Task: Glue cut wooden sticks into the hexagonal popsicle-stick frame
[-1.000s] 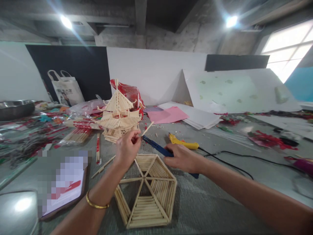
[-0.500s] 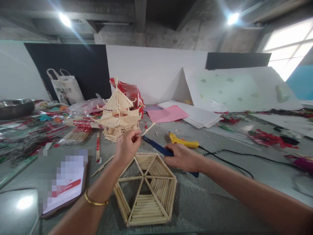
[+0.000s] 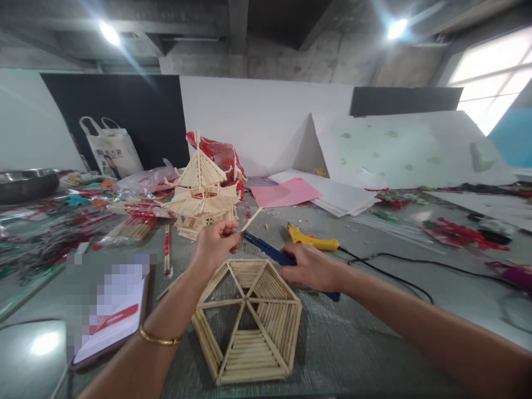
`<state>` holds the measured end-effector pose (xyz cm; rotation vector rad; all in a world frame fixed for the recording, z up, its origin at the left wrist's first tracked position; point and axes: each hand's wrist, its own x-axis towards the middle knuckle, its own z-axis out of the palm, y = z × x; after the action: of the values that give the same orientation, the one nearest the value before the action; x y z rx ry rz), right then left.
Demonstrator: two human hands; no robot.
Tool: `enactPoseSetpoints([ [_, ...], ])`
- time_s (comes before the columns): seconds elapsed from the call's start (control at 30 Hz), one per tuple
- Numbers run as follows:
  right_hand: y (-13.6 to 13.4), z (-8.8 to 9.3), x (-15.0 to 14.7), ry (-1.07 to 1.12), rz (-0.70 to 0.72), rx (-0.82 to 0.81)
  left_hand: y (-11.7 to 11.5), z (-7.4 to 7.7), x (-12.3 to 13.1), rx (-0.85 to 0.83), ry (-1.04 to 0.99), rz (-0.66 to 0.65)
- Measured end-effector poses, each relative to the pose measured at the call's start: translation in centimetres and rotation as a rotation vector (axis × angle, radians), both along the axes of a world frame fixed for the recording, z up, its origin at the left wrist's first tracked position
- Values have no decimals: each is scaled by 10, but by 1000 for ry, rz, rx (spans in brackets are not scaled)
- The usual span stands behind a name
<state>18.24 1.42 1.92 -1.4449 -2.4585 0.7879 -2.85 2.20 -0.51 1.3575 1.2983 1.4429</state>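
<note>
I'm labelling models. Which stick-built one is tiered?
The pagoda beyond the left hand; its roofs stack, unlike the single low frame in the foreground.

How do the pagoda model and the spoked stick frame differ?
The pagoda model rises in tiers; the spoked frame is low and single-level. The pagoda's top roof looks closed on the visible sides, while the frame has unfilled sections. The pagoda stands farther back than the frame. Both are built from pale sticks.

Stick (image 3: 252, 220): matt wood. Frame (image 3: 253, 354): matt wood, ridged. Glue gun (image 3: 318, 243): smooth plastic. Bangle (image 3: 158, 340): polished metal. Bowl (image 3: 29, 187): glossy metal. Pink sheet (image 3: 286, 193): matt paper.
</note>
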Motion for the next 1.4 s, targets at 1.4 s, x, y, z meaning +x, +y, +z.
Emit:
enactPoseSetpoints([
  [1.4, 3, -1, -3, 16, 4, -37, -1, -10, 4, 195, 498, 202],
])
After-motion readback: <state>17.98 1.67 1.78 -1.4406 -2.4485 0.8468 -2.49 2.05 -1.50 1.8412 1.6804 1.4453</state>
